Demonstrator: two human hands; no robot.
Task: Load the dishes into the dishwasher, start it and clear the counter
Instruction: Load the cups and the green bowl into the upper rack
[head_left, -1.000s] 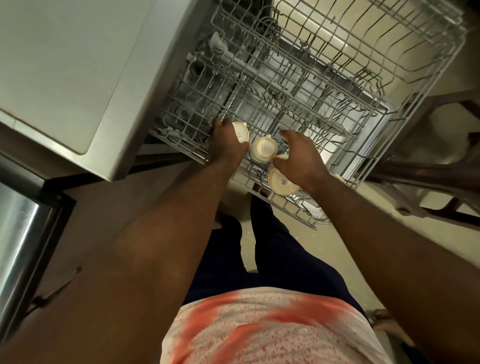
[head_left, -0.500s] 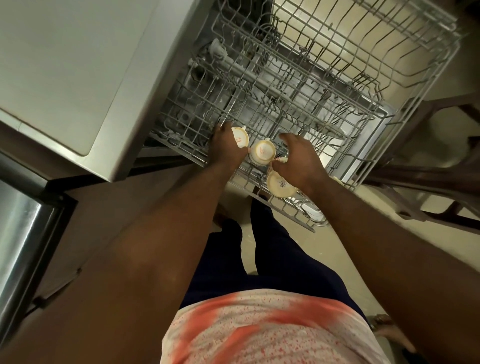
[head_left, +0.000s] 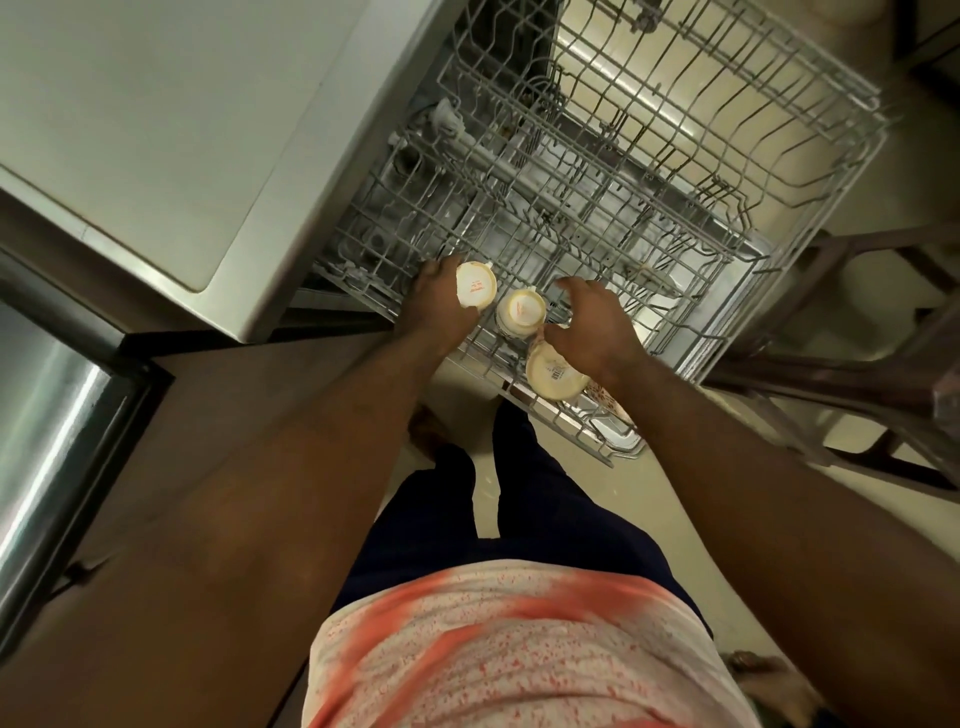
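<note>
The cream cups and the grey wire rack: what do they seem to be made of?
The cream upturned cups look like glazed ceramic, perhaps plastic: smooth pale bases with printed marks. The grey wire rack looks like coated metal: thin bent rods, dull even finish.

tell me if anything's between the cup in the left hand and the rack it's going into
Nothing visible does. The left hand holds the tilted cup right over the rack at its near edge. A second cup stands upturned close to its right, beside the spot rather than under it.
</note>
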